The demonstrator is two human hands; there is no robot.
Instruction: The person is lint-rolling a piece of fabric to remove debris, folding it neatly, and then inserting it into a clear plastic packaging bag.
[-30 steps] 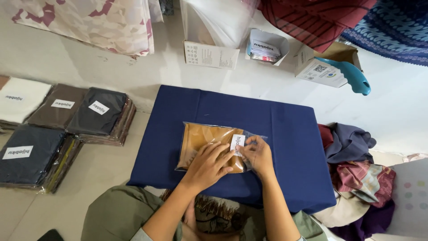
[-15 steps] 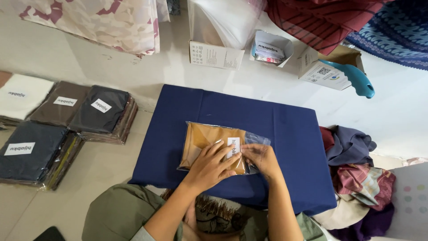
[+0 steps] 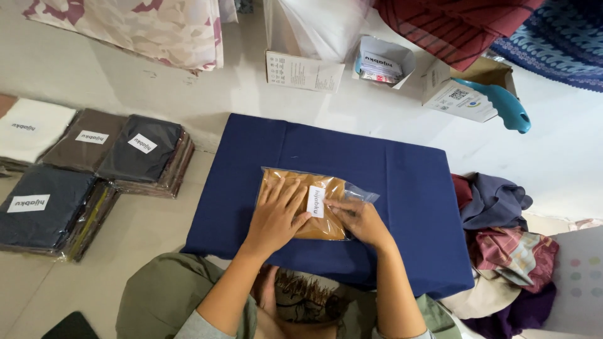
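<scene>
Both hands [image 3: 314, 216] press white-labelled mustard packet [image 3: 295, 188].

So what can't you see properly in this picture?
- Head view: the middle of the clear bag of mustard cloth lies under the left hand and right hand.
- The bottom of the blue cloth is hidden by the arms.
- The floral cloth is cut off at the top edge.

Soft, even daylight fills the scene, with only faint shadows. The focus is sharp. Wide-angle bending curves the edges.
</scene>
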